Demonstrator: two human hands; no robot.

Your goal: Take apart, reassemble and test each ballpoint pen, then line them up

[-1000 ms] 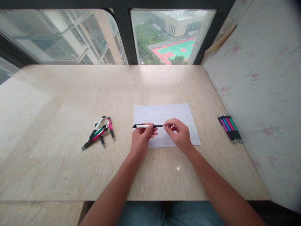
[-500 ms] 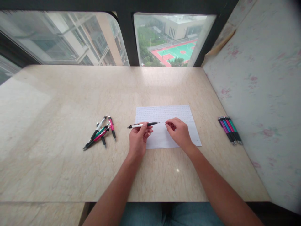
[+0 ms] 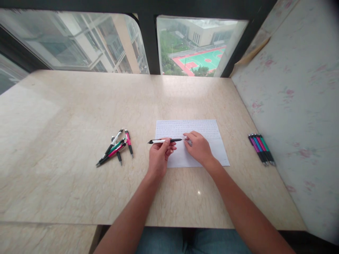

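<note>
Black and white, the pen (image 3: pixel 165 141) hangs level just above the left edge of the sheet of paper (image 3: pixel 215 150). The left hand (image 3: pixel 158 157) is closed around its barrel, probably to keep it steady, while the right hand (image 3: pixel 199 149) pinches its dark tip with curled fingers. Left of the paper lies a loose heap of pens (image 3: pixel 115 148), and right of it a tidy row of pens (image 3: pixel 261 149). Both are well apart, so nothing on the marble surface (image 3: pixel 79 106) blocks the hands.

Head view, down over table (image 3: pixel 79 106)
</note>
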